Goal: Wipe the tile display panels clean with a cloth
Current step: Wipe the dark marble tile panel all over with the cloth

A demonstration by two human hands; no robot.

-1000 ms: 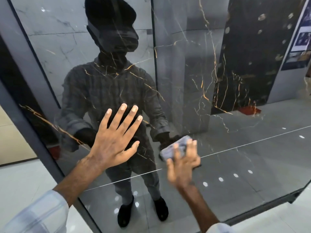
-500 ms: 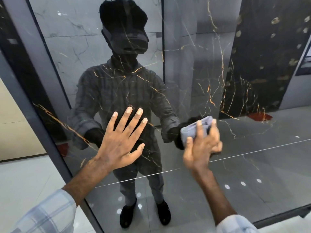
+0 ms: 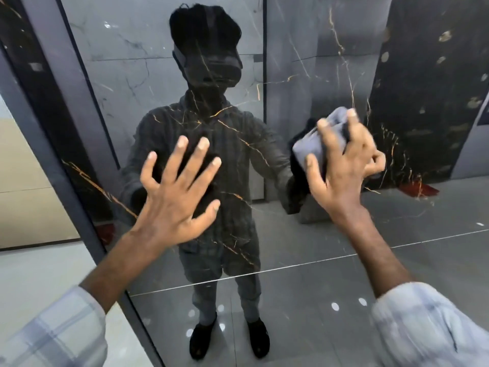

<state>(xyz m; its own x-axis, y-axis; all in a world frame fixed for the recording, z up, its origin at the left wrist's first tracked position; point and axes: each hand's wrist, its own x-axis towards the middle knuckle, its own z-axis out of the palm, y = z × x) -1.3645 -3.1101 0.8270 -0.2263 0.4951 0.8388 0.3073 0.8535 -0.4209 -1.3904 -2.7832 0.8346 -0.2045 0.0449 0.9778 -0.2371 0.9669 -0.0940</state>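
A glossy dark marble tile panel (image 3: pixel 304 287) with gold veins fills the view and mirrors me. My left hand (image 3: pixel 177 197) lies flat against it with fingers spread, left of centre. My right hand (image 3: pixel 341 165) grips a bunched grey cloth (image 3: pixel 315 144) and presses it on the panel at the right, about chest height of the reflection. Most of the cloth is hidden under my fingers.
A grey metal frame (image 3: pixel 87 207) edges the panel on the left, running diagonally down. Beyond it are a beige wall (image 3: pixel 23 186) and a pale tiled floor (image 3: pixel 39 276). Reflected dark and grey tile panels show in the upper part.
My right hand has carried the cloth up and to the right across the panel. My left hand stays flat on the tile in about the same spot.
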